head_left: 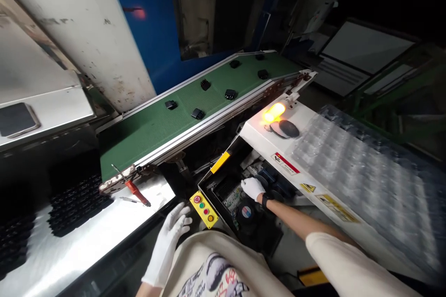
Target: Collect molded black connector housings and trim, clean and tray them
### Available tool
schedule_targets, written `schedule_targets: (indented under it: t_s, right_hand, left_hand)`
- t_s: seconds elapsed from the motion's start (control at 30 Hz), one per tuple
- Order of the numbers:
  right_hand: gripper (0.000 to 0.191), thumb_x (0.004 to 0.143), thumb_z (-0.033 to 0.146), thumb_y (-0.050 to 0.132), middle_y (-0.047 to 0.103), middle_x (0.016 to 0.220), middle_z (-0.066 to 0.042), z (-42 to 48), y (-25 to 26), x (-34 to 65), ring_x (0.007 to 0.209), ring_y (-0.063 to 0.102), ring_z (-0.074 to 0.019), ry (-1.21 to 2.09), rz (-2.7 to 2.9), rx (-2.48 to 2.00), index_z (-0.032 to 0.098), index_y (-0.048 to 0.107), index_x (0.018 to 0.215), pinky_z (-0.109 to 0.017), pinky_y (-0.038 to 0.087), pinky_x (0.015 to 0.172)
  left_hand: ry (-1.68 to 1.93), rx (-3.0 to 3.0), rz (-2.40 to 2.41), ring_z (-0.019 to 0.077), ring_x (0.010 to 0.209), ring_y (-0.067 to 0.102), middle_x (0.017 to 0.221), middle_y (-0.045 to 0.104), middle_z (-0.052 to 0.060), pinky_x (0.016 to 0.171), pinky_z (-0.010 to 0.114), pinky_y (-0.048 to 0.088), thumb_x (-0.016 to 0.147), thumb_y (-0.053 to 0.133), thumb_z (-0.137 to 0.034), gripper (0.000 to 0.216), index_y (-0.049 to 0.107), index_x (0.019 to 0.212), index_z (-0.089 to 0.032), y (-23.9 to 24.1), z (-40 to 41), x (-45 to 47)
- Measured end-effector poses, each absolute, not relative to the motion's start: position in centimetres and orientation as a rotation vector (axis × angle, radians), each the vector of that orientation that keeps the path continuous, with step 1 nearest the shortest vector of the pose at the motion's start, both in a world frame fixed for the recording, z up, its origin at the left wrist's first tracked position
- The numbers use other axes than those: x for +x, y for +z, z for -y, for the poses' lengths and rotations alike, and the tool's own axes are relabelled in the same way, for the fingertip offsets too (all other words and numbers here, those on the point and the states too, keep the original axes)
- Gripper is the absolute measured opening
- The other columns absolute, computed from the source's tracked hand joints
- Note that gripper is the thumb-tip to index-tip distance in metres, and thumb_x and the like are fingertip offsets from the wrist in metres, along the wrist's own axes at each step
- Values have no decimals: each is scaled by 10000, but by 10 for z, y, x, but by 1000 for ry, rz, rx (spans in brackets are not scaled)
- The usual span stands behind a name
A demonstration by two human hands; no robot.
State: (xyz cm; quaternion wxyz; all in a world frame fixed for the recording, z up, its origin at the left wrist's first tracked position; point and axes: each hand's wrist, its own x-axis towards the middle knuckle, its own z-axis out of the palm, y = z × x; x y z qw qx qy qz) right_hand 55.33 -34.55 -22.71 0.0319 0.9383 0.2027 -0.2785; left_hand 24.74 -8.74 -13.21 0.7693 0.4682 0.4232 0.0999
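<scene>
My right hand (252,189), in a white glove with a black band at the wrist, reaches over an open bay of electronics below the white machine cover. Its fingers are curled; whatever they might hold is hidden. Just below it sits a dark round part with a blue and red label (246,212). My left hand (170,236), also gloved in white, hangs in front of my body with its fingers stretched out and holding nothing. Beside it is a yellow control box (204,209) with several coloured buttons.
A green conveyor belt (135,144) carries several small black plastic parts (198,113). A red-handled screwdriver (136,192) lies by its near end, on a metal table (87,246). On the white cover (258,125) are a glowing lamp (274,112) and clear plastic trays (362,171).
</scene>
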Motion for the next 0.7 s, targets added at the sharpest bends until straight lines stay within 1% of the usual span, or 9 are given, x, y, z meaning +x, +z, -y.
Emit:
schedule_targets:
  t_s: [0.07, 0.17, 0.23, 0.33, 0.4, 0.47, 0.53, 0.6, 0.7]
  right_hand:
    - [437, 1131, 533, 620, 812, 1150, -121, 343, -230, 554, 1093, 779, -229, -861, -608, 2920, 131, 788, 1089, -420, 611, 1022]
    - [368, 1123, 466, 638, 815, 1140, -128, 344, -227, 549, 1086, 781, -237, -836, -597, 3000, 128, 784, 1098, -435, 601, 1041]
    - [336, 1129, 411, 595, 825, 1178, -137, 353, -219, 543, 1110, 790, -251, -796, -628, 3086, 152, 784, 1227, -394, 590, 1030]
    - [418, 1131, 393, 514, 822, 1290, -113, 383, -209, 526, 1186, 796, -261, -737, -652, 3209, 261, 695, 1484, -327, 593, 978]
    - [433, 1101, 429, 540, 810, 1344, -107, 407, -209, 516, 1236, 790, -285, -726, -622, 3236, 323, 689, 1494, -336, 605, 963]
    - [421, 1061, 467, 580, 823, 1291, -143, 426, -213, 509, 1210, 800, -343, -727, -572, 3215, 316, 736, 1421, -389, 614, 949]
    - [443, 1048, 485, 578, 827, 1240, -189, 436, -220, 507, 1178, 806, -384, -715, -541, 3183, 270, 754, 1394, -431, 608, 953]
    - [483, 1051, 477, 575, 814, 1263, -219, 439, -224, 507, 1198, 797, -390, -703, -538, 3162, 225, 734, 1430, -437, 591, 984]
    - [556, 1046, 491, 619, 806, 1319, -185, 434, -222, 507, 1205, 796, -352, -722, -544, 3158, 217, 667, 1527, -392, 586, 975]
  left_hand:
    - [228, 1028, -949, 251, 1011, 754, 1470, 722, 198, 837, 350, 610, 742, 936, -664, 953, 654, 1515, -184, -131, 81, 239]
    - [214, 1006, -961, 257, 1015, 762, 1494, 712, 201, 835, 351, 608, 724, 952, -638, 966, 648, 1529, -200, -131, 71, 233]
    - [212, 985, -963, 267, 984, 769, 1488, 716, 211, 815, 362, 605, 690, 970, -632, 967, 669, 1505, -208, -135, 59, 227]
    - [242, 1002, -1023, 296, 989, 777, 1474, 732, 187, 814, 392, 616, 633, 983, -675, 956, 701, 1443, -253, -150, 31, 204]
    - [279, 1009, -1095, 343, 1061, 779, 1477, 737, 159, 867, 441, 635, 575, 988, -711, 975, 707, 1410, -292, -162, 11, 179]
    - [313, 990, -1170, 402, 1160, 764, 1487, 736, 150, 928, 487, 644, 508, 1004, -710, 991, 717, 1365, -304, -172, -2, 153]
    - [341, 938, -1210, 441, 1247, 738, 1500, 729, 157, 957, 497, 648, 476, 1024, -676, 976, 728, 1321, -288, -173, -6, 132]
    - [357, 866, -1194, 436, 1295, 724, 1512, 725, 153, 968, 462, 656, 497, 1035, -644, 943, 728, 1306, -270, -167, -1, 124]
    - [334, 811, -1106, 377, 1289, 738, 1535, 717, 127, 995, 396, 659, 573, 1029, -624, 924, 707, 1359, -259, -148, 13, 134]
